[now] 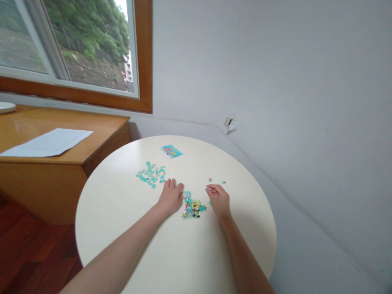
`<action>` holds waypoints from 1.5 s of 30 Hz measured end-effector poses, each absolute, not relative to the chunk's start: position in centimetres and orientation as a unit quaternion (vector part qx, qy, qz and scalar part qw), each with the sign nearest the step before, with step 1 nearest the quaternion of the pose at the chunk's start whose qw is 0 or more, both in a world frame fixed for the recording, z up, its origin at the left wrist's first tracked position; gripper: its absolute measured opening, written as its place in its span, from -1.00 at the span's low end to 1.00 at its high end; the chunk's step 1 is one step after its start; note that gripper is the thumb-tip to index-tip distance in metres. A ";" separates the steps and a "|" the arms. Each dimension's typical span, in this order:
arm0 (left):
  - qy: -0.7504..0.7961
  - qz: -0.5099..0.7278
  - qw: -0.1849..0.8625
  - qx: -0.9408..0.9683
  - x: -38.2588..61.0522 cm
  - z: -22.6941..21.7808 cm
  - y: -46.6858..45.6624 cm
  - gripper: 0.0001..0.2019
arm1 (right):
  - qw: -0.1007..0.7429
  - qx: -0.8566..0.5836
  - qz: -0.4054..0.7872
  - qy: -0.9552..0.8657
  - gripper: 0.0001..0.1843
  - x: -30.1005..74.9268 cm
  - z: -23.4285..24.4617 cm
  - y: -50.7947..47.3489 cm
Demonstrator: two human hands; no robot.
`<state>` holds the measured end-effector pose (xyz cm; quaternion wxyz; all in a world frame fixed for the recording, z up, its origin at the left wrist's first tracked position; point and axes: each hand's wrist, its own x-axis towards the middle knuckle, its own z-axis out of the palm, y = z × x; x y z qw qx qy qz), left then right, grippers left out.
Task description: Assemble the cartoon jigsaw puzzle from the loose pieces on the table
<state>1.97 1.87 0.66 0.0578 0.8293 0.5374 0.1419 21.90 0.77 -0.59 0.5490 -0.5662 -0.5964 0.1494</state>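
Observation:
A partly joined jigsaw puzzle [188,208] of cartoon figures lies on the round white table [171,253] between my hands. My left hand [171,197] rests at its left edge, fingers apart and bent down to the tabletop, with no piece visible in them. To the right of the puzzle, my right hand [219,200] pinches a small puzzle piece [208,188] between thumb and fingertips; the fingers mostly cover it. A teal piece [210,203] peeks out beside that hand. Just beyond it lie two loose pieces, one reddish [210,179] and one mixed in colour [223,182].
A pile of teal loose pieces [152,173] spreads out beyond my left hand. Farther back is a picture card [172,151]. A wooden desk [104,139] with paper [50,143] stands at left, under a window. The white wall [275,102] runs along the right.

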 end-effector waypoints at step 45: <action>0.465 0.145 0.102 0.867 2.3 1.5 1.3 -0.74 | 0.481 -0.478 0.348 -0.647 -0.79 19.4 -0.1 0.0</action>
